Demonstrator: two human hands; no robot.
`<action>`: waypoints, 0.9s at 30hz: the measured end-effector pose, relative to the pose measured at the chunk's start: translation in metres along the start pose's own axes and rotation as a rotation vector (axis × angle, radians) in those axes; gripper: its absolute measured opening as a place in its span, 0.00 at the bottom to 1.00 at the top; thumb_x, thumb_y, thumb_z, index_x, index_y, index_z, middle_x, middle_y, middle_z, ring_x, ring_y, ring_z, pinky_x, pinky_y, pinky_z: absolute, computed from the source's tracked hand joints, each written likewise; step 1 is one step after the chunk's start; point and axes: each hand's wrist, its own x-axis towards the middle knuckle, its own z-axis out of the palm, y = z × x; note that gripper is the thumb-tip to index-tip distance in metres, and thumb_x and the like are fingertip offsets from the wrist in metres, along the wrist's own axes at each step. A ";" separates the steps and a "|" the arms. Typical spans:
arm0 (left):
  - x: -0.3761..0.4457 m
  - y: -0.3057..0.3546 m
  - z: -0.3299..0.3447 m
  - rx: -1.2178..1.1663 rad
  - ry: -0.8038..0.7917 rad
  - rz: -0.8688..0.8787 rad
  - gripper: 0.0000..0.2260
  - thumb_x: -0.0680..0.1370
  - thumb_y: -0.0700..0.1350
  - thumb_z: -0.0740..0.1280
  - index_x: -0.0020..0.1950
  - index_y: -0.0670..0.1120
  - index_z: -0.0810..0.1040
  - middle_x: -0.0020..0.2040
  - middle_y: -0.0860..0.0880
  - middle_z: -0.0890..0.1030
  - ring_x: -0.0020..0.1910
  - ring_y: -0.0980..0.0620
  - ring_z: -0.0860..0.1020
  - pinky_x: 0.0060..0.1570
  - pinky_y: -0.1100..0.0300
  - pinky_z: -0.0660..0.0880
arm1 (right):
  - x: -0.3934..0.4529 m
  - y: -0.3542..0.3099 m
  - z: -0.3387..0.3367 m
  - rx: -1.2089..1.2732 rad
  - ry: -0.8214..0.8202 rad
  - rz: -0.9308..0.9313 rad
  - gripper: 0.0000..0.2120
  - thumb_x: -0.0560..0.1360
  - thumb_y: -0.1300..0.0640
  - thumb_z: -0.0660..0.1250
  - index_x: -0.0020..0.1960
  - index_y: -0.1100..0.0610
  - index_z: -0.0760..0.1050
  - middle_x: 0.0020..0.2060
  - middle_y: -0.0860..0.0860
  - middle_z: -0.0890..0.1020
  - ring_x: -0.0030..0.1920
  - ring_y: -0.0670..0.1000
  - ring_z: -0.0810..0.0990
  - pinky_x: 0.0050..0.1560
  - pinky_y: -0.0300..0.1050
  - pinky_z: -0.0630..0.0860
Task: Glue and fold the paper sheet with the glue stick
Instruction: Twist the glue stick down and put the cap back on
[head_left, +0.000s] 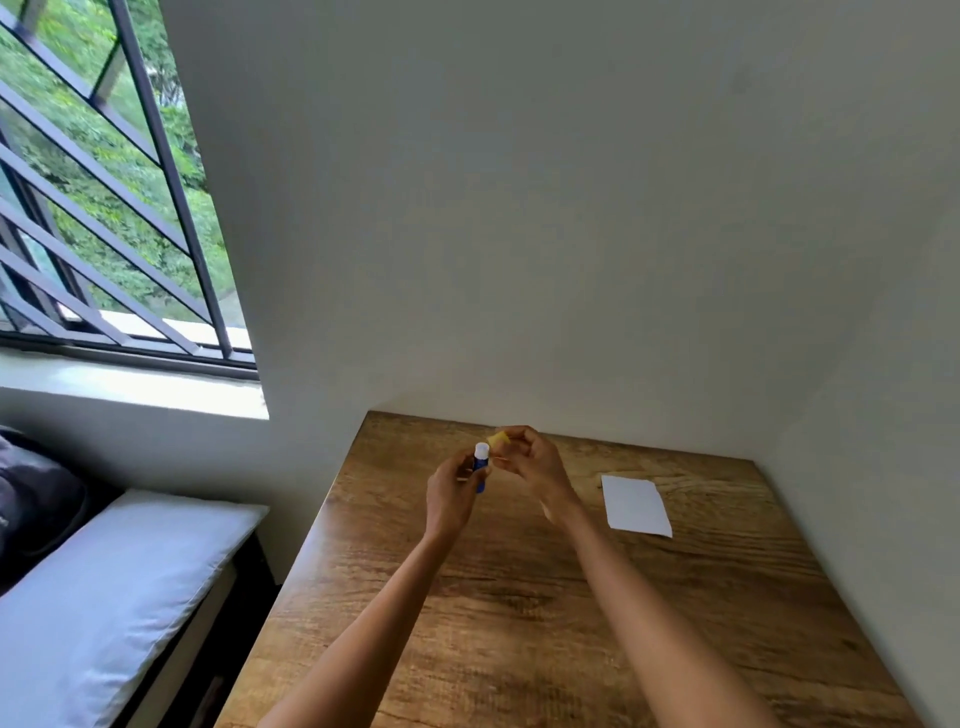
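Left hand (451, 488) is wrapped around the blue glue stick (481, 466), held upright so the white tip's exposed. Right hand (530, 460) pinches the yellow cap (500, 438) just beside it. Paper sheet (636, 504) lies flat off right on the wooden table (519, 623), unglued.

Your free room: bare worktop (519, 597) open along the whole near and left side, bounded by walls at the back and right edges, with only the paper sheet (636, 504) lying flat near the right wall, well apart from your raised hands.
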 end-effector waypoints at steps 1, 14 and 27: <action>0.001 0.005 0.001 -0.002 0.000 0.017 0.09 0.75 0.39 0.67 0.55 0.42 0.78 0.49 0.44 0.82 0.46 0.50 0.80 0.49 0.57 0.77 | 0.000 -0.005 0.000 -0.002 -0.007 -0.021 0.10 0.73 0.58 0.70 0.53 0.57 0.76 0.50 0.54 0.83 0.50 0.49 0.83 0.47 0.38 0.80; 0.011 0.025 0.020 0.021 -0.005 0.048 0.10 0.74 0.39 0.69 0.55 0.42 0.80 0.47 0.45 0.84 0.45 0.49 0.81 0.48 0.55 0.77 | 0.007 -0.038 -0.014 -0.563 0.030 -0.171 0.15 0.70 0.57 0.73 0.56 0.57 0.80 0.50 0.53 0.84 0.50 0.48 0.82 0.53 0.40 0.78; 0.032 0.026 0.065 0.036 0.100 0.001 0.03 0.74 0.37 0.67 0.40 0.40 0.80 0.34 0.44 0.81 0.32 0.50 0.76 0.31 0.55 0.71 | 0.024 -0.030 -0.029 -0.651 0.254 -0.173 0.14 0.67 0.49 0.74 0.45 0.56 0.75 0.39 0.50 0.82 0.39 0.47 0.81 0.39 0.40 0.79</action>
